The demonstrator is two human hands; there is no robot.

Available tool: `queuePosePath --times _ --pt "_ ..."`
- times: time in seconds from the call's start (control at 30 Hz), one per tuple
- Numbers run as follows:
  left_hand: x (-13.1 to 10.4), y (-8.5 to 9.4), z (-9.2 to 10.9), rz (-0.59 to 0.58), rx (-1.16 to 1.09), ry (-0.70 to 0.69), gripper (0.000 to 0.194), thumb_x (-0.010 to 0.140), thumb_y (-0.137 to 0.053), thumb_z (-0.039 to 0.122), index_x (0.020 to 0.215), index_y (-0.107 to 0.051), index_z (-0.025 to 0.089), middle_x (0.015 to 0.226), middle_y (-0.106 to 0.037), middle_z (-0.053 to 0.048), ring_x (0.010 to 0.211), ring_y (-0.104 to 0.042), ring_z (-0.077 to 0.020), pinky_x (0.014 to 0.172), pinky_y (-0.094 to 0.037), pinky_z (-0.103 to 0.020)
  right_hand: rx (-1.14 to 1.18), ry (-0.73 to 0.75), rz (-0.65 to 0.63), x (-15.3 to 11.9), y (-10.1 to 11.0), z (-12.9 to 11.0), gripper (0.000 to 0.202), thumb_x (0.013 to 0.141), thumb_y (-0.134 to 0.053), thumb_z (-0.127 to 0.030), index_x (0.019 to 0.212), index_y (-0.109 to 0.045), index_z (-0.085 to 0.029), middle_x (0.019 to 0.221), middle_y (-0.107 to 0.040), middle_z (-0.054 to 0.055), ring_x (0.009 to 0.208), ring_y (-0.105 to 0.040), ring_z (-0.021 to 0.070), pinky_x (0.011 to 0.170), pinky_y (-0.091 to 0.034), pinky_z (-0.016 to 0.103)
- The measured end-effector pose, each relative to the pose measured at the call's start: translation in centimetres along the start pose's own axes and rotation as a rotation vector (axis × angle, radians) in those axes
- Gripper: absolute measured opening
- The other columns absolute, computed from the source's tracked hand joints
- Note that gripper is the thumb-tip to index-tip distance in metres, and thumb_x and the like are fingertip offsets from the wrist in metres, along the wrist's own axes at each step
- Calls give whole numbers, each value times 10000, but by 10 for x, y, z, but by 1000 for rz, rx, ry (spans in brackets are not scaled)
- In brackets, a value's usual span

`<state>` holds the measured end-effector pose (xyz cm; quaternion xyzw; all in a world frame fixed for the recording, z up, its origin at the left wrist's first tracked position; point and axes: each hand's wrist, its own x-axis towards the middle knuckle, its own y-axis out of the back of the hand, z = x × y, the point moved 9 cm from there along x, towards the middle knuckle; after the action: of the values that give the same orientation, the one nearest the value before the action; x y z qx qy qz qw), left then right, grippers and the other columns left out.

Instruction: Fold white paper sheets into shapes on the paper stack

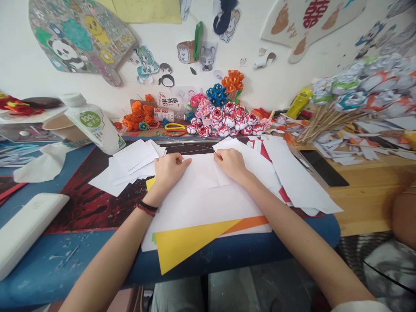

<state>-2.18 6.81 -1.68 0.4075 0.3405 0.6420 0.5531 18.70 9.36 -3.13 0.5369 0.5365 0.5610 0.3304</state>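
A white sheet of paper [195, 195] lies in front of me on a stack with yellow paper [191, 242] and orange paper [245, 223] showing beneath it. My left hand [170, 169] pinches the sheet's top left part between thumb and fingers. On the far right part of the same sheet, my right hand [231, 164] is closed with its fingertips on the paper. Left of my left hand, small white paper pieces [133, 164] lie in a loose pile. More white sheets [292, 173] rest to the right of my right hand.
A white bottle [92, 123] and a white box-like device [32, 229] stand and lie at the left. Paper flowers [227, 121] line the wall. At the right are a black phone [324, 167], flowers on sticks [325, 117] and part of another person [404, 212].
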Motion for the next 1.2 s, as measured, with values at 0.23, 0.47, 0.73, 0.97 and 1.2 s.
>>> queuePosePath --times 0.23,0.47,0.73,0.97,1.2 --pt "1 -5 -5 -43 -7 17 360 784 -572 543 627 -565 219 687 -673 -16 739 -600 -218 694 -331 -315 -58 -17 -58 -1 -2 -2 367 981 -393 -328 938 -730 -190 873 -736 101 761 -634 218 617 -282 299" --pt "1 -5 -6 -45 -9 10 351 785 -582 538 643 -586 217 702 -685 -6 741 -609 -203 681 -347 -296 -77 -15 -59 -1 -3 -2 374 988 -379 -336 953 -725 -197 892 -738 87 782 -641 212 624 -289 293" --pt "-2 -4 -6 -63 -16 -8 345 779 -593 527 632 -600 216 676 -670 -4 705 -594 -192 655 -343 -289 -68 -24 -65 -1 -4 -1 377 990 -376 -334 972 -726 -194 905 -740 93 792 -636 212 645 -300 289" --pt "-6 3 -9 -39 -53 -18 429 800 -532 601 648 -619 209 639 -639 -8 663 -558 -178 639 -329 -280 -65 -18 -49 -1 -2 0 359 977 -396 -326 939 -727 -193 898 -742 88 774 -636 206 631 -287 290" --pt "-10 1 -7 -161 -228 -10 464 766 -560 616 587 -576 188 558 -518 16 571 -440 -133 563 -301 -265 -64 -38 -36 2 2 4 336 963 -416 -306 925 -734 -201 881 -744 80 770 -640 208 624 -284 290"
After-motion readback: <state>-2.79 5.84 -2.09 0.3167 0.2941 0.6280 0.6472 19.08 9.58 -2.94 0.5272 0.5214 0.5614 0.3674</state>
